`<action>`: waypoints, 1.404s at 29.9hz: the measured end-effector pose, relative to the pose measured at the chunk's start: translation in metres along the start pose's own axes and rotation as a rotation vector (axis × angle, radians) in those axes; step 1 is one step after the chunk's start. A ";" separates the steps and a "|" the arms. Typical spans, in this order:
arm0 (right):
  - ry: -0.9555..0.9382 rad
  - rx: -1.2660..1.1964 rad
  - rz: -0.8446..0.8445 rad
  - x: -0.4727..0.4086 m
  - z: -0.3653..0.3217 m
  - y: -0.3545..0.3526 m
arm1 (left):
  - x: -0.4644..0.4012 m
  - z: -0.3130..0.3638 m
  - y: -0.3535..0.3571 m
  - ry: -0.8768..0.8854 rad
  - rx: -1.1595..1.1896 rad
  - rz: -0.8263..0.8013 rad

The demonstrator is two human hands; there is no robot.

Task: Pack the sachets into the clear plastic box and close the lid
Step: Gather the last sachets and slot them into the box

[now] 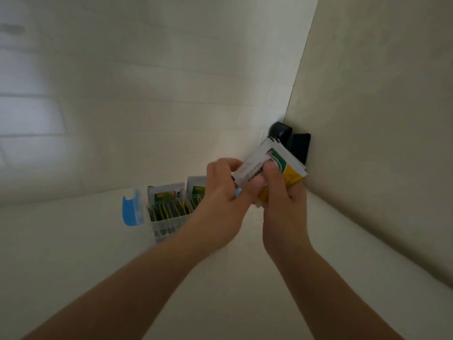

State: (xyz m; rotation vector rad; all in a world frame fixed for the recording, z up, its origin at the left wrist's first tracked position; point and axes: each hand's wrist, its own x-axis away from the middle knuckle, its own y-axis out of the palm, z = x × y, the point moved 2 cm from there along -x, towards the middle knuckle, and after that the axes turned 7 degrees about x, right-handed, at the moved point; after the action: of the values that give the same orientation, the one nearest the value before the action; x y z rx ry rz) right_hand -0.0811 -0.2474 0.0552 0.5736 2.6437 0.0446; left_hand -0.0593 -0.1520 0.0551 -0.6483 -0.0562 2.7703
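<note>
Both hands, left [220,192] and right [282,190], grip the green-and-yellow paper sachets [274,165]; best square the stack before slotting it upright into the open clear plastic box [169,222].

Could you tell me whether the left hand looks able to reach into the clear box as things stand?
Probably yes: the left hand hovers just in front of the clear box, whose lid stands open, though it is pinching the sachets.
</note>
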 end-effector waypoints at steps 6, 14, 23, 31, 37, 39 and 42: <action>0.102 0.403 -0.055 -0.058 0.036 -0.002 | -0.058 -0.033 -0.061 0.009 -0.851 -0.442; 0.117 0.673 -0.198 -0.080 0.058 0.010 | -0.066 -0.069 -0.054 0.226 -1.130 -0.905; -0.022 1.147 -0.595 -0.071 0.033 0.036 | -0.061 -0.084 -0.077 0.163 -1.016 -0.896; -0.055 1.742 -0.848 -0.070 0.041 0.072 | -0.057 -0.082 -0.078 0.206 -0.912 -0.841; 0.121 1.765 -0.933 -0.074 0.030 0.078 | -0.063 -0.074 -0.080 0.004 -0.830 -0.954; 0.137 1.740 -0.965 -0.074 0.027 0.078 | -0.065 -0.072 -0.082 -0.091 -0.786 -0.980; 0.172 1.673 -0.973 -0.073 0.023 0.073 | -0.062 -0.070 -0.085 -0.134 -0.739 -0.964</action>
State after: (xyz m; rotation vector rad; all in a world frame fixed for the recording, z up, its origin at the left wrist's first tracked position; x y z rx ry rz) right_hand 0.0161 -0.2116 0.0729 -0.4176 2.1682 -2.4773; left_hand 0.0479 -0.0909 0.0276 -0.4069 -1.1269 1.7820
